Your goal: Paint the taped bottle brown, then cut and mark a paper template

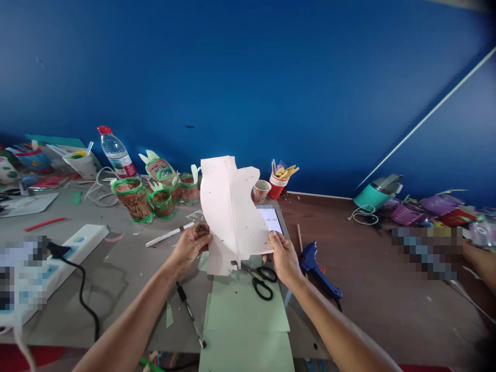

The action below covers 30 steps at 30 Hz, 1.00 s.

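A pale pinkish-white sheet of paper, with cut, curvy edges and a crease down its middle, is held up in front of me. My left hand pinches its lower left edge, and my right hand grips the lower right edge with the thumb in front. Below the sheet, black-handled scissors lie on light green paper, their blades partly hidden. Behind the sheet's right side, a lit screen shows digits. A blue glue gun rests right of my right hand.
Brown-and-green decorated cups and a water bottle stand at the back left. A white power strip lies left, a pen near my left forearm. A red cup holds sticks. Another person's hand shows far right.
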Motion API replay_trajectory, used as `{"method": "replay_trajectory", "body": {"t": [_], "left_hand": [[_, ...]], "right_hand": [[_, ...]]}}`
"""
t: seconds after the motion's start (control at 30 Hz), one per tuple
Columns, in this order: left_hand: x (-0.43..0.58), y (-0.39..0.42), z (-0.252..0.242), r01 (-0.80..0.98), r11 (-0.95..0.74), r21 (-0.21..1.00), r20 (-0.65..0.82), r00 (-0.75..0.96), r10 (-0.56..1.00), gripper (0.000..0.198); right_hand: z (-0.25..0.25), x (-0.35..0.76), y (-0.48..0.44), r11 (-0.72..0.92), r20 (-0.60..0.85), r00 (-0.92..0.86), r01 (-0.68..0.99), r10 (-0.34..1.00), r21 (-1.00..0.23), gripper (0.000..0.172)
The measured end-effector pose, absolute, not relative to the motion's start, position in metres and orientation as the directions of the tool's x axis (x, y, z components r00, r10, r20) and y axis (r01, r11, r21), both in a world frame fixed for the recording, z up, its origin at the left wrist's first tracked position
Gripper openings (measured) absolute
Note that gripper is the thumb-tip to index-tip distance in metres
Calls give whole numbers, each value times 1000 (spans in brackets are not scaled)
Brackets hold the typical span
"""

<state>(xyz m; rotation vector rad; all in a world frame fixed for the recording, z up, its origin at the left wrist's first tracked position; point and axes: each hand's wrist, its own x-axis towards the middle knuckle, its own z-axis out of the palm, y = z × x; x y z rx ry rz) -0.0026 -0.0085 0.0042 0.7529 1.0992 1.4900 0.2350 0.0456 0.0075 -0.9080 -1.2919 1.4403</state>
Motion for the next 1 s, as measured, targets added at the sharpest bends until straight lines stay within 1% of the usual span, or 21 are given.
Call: {"method": "replay_trajectory", "body": {"t": [0.1,0.2,0.27,0.4,0.53,0.6,0.67,0.77,0.87,1.0], "left_hand": [[-5,-8,4,-384,-6,923,-97,-249,964,37],[-7,-7,3,-375,-23,927,-87,-273,958,36],[-7,-7,4,-370,-17,929,-85,-259,962,35],[-3,-9,6,-380,10,925,-98,-212,972,35],[-2,-11,6,-393,19,919,-86,-154,984,34],[-2,-12,6,-400,15,916,-56,-89,994,30],[-3,-14,6,-402,16,915,-20,-5,1000,30],[-4,-17,6,-395,30,918,3,83,997,41],[-6,-19,4,-398,69,915,-28,107,994,45],[-7,-20,-2,-411,115,904,-109,38,993,41]], "right_hand": [[8,235,46,30,90,-297,-198,951,-980,42],[9,237,46,76,138,-368,-178,919,-981,33],[10,237,45,101,144,-365,-136,920,-986,29],[7,237,44,99,104,-282,-32,954,-995,37],[1,236,49,97,101,-216,-31,971,-995,46],[-2,235,52,118,121,-173,-25,977,-993,48],[-3,236,54,143,143,-151,-11,978,-990,48],[-1,238,53,145,144,-176,-9,974,-989,48],[-1,240,53,118,122,-211,-29,970,-993,49],[-5,244,56,77,94,-259,-74,961,-994,53]]}}
